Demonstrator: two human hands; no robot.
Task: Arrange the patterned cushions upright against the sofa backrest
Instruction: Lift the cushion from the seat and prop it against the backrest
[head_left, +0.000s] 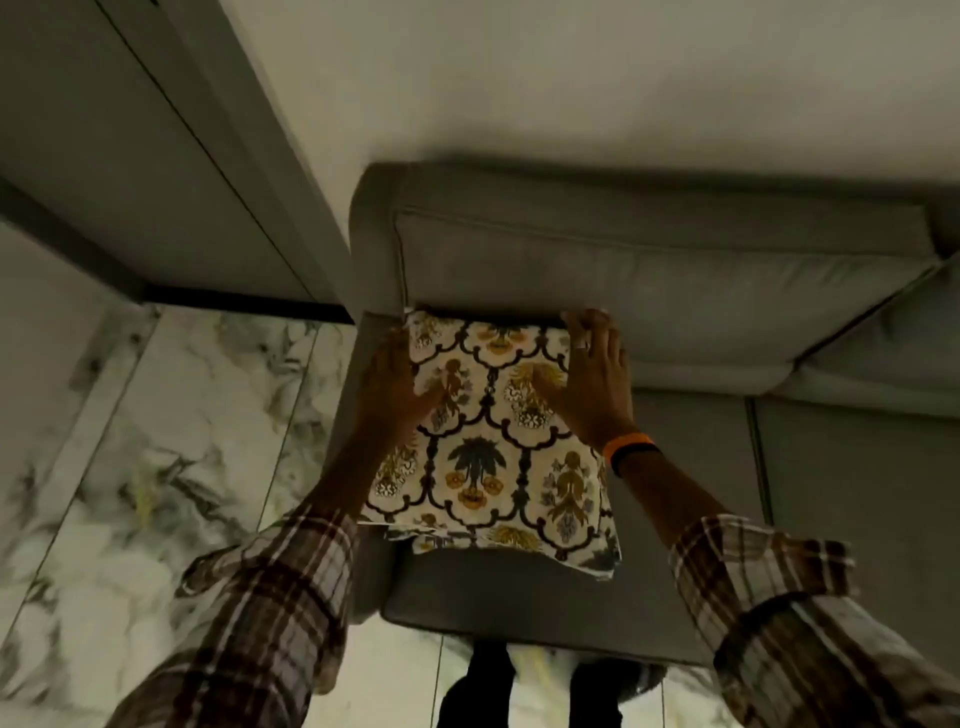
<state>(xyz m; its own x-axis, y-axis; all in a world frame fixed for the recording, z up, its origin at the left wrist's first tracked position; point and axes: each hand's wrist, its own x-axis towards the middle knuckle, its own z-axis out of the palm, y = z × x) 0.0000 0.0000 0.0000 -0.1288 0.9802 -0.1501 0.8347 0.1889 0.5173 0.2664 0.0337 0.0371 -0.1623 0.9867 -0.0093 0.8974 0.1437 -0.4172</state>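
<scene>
At the near edge, two plaid sleeves (270, 597) are reaching forward over the front of the sofa seat (519, 603), with marble floor (156, 441) showing to the left. The cushion (493, 452) is lying on the left end of the seat, its near corner pointing toward the person and its far edge touching, or all but touching, the foot of the backrest (649, 270). A second patterned layer is peeking out beneath its near edge; whether that is another cushion or a fold of the same cover cannot be told. The cloth is cream, printed with dark scalloped frames holding yellow flowers, a blue-green palm and small figures, and it is looking rather flat and soft. The left hand (395, 384) is clamped on the cushion's left edge near the far corner, thumb on top and fingers wrapped out of sight. The right hand (592, 379), with an orange band (628, 447) at the wrist, is gripping the far right corner, its fingers together and curled over the top. The step in hand seems to be standing this cushion up: it is leaning rather than upright. The next move is probably calling for lifting the far edge and pressing the back flat against the backrest, keeping the near edge from sliding forward.
</scene>
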